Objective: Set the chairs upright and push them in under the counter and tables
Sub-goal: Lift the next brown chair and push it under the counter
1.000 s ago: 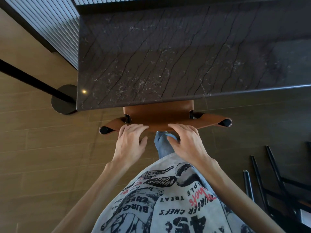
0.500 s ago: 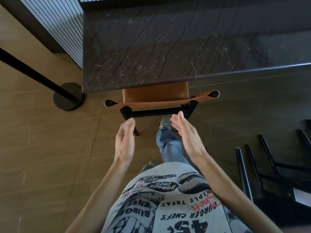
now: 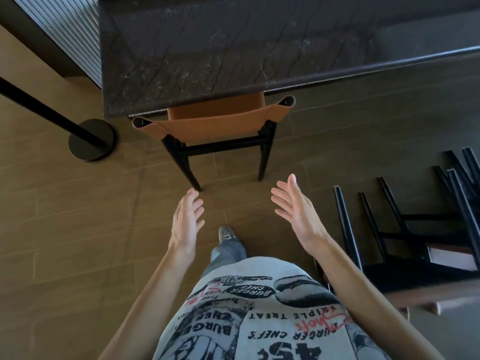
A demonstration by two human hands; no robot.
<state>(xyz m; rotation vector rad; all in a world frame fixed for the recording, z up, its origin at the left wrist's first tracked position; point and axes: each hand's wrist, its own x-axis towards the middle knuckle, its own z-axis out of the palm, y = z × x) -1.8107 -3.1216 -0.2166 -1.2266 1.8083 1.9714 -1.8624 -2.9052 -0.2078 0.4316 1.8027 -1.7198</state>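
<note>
the tan chair (image 3: 215, 118) is upright and tucked under the near edge of the dark stone tabletop (image 3: 207, 48). only its sling back and rear legs poke out, so that one looks done to me.

both hands are empty. the left hand (image 3: 185, 222) and right hand (image 3: 296, 211) hover over the floor (image 3: 65, 229) near the chair's rear legs, fingers spread and relaxed, touching nothing.

next up is the toppled chairs (image 3: 405, 229) on the right, lying on the floor with their black legs pointing up and away. it looks like more than one tangled together, but i can't tell how many.

my guess on handling: the frames look stiff and not crazy heavy, but awkward to swing. if their backs are the same soft sling, it'll give under a grip, so i'd grab the solid frame, one hand on a back post and one on a seat rail or leg. untangle them before lifting.

the floor is wood-look plank, smooth, so the legs should slide in easily but might scrape. there's a black post on a round base (image 3: 92, 140) at the left, and a slatted wall (image 3: 65, 29) at the far left.
</note>
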